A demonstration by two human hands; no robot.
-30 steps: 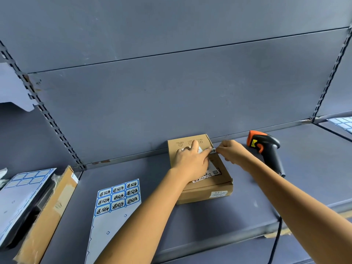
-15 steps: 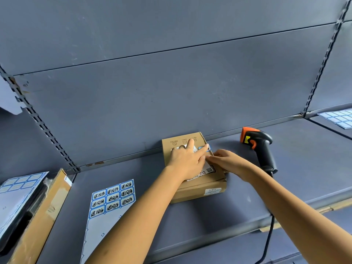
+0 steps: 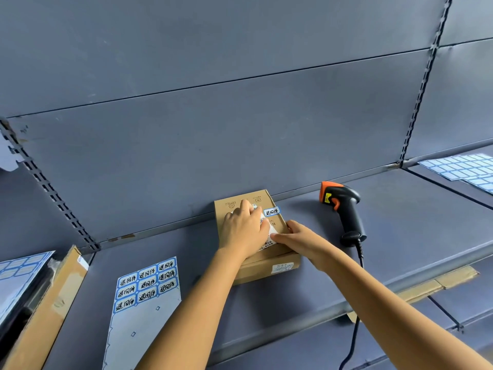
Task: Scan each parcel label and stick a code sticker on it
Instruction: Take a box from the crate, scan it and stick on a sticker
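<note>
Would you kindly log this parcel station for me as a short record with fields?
parcel: cardboard box on the shelf
sticker: blue-edged, stuck on the parcel's top
left hand: flat on the label
right hand: at the parcel's right edge, thumb on top; grip unclear
scanner: lying right of the parcel, untouched
sheet: left of the parcel, nine stickers on it

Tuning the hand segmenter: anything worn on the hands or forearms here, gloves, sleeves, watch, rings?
Nothing worn that shows. The bare left hand and bare right hand have no gloves or visible rings. Both forearms are bare down to the frame edge: no sleeves, watch or wristband.
</note>
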